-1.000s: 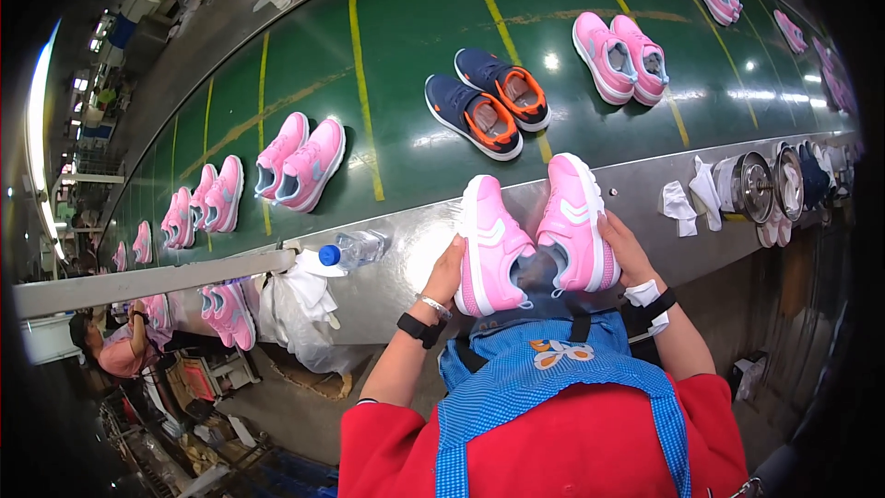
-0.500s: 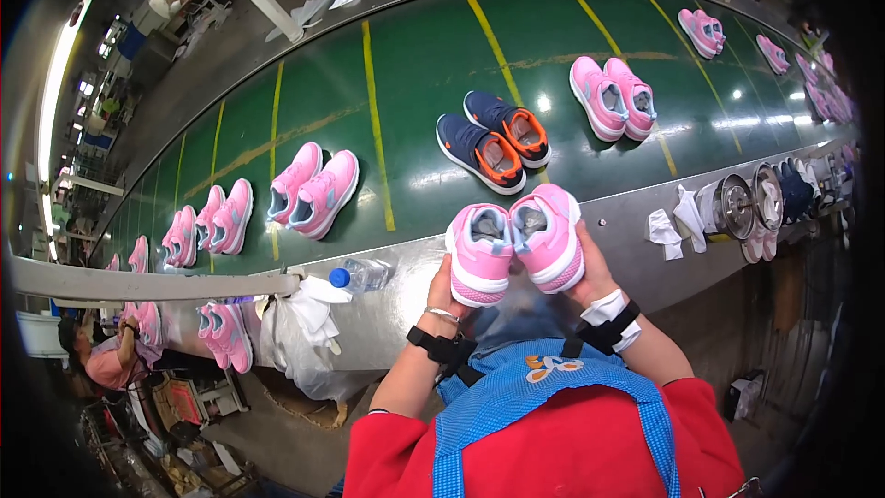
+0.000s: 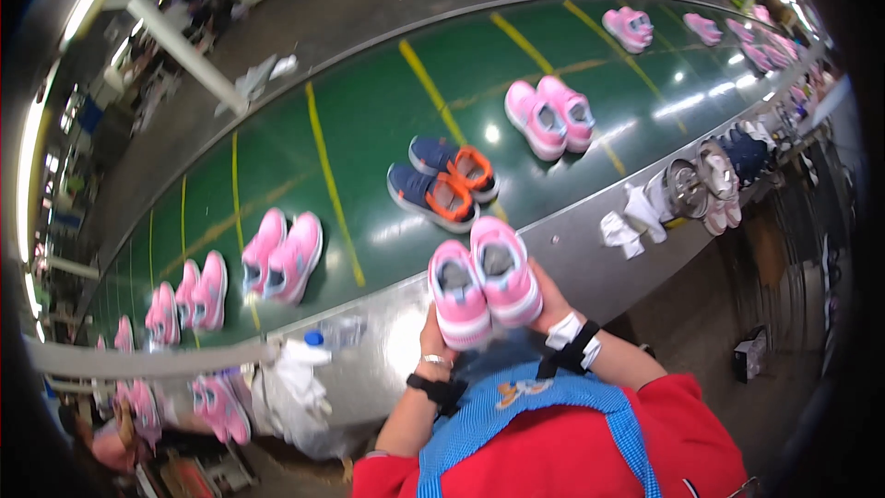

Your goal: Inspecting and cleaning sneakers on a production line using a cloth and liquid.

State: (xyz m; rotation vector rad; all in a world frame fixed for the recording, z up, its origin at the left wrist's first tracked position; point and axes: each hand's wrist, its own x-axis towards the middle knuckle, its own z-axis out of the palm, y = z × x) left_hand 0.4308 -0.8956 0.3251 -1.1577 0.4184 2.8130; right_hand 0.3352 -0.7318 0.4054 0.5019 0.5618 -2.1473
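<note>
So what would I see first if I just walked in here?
Probably the pink shoes held up side by side, one in the left hand and one in the right hand, right in the middle. Behind them runs a green belt carrying more pink pairs and one navy-and-orange pair.

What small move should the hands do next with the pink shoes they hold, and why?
Probably carry the pair of pink shoes forward and set it on the green belt. The left hand and right hand hold the two shoes side by side, openings up, over the metal edge, and the other pairs already lie that way on the belt.
</note>
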